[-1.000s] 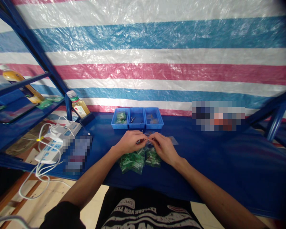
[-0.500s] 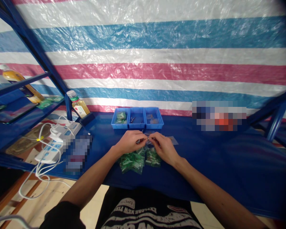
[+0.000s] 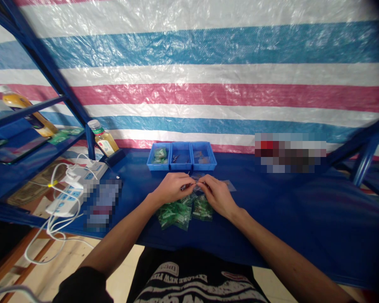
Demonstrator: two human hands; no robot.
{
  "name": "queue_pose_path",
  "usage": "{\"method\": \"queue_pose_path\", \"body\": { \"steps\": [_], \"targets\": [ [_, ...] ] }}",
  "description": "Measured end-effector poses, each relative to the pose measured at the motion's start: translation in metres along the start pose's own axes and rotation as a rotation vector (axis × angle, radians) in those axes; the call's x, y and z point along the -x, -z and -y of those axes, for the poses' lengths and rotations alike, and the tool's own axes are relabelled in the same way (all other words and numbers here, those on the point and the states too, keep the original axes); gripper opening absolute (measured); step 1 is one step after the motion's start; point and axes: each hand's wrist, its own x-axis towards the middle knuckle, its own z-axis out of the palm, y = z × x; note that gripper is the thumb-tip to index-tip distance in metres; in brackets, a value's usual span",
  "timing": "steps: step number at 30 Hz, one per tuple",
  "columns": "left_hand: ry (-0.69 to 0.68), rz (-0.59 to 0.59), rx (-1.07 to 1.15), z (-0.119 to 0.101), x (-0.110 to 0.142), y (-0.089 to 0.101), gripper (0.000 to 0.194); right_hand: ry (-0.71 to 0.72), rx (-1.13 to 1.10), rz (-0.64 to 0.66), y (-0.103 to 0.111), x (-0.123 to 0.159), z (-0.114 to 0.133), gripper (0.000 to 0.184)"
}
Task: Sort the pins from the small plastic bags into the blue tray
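pinching a small thin metal piece (image 3: 191,183) between them, the left hand (image 3: 172,188) and right hand (image 3: 217,195) come together, fingertips meeting, just above a heap of green plastic bags (image 3: 174,214) on a blue-covered table (image 3: 271,210); the piece is too small to identify. just beyond the hands sits a blue 3-compartment tray (image 3: 181,156), with a green bag (image 3: 160,155) in its left compartment and small metal parts (image 3: 176,158) in the middle one

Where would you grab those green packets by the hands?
Pinch the near edge of the green plastic packets from the person's side: they lie flat and overlapping, so an edge should lift, and the left hand and right hand sit just beyond them.
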Motion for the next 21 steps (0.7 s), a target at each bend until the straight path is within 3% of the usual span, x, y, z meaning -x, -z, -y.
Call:
{"method": "queue_pose_path", "body": {
  "steps": [21],
  "targets": [
    [0.001,0.005,0.016,0.0007,-0.0002,0.0012,0.030,-0.006,0.023,-0.011,0.0020,-0.0014,0.0026,0.021]
  ]
}}
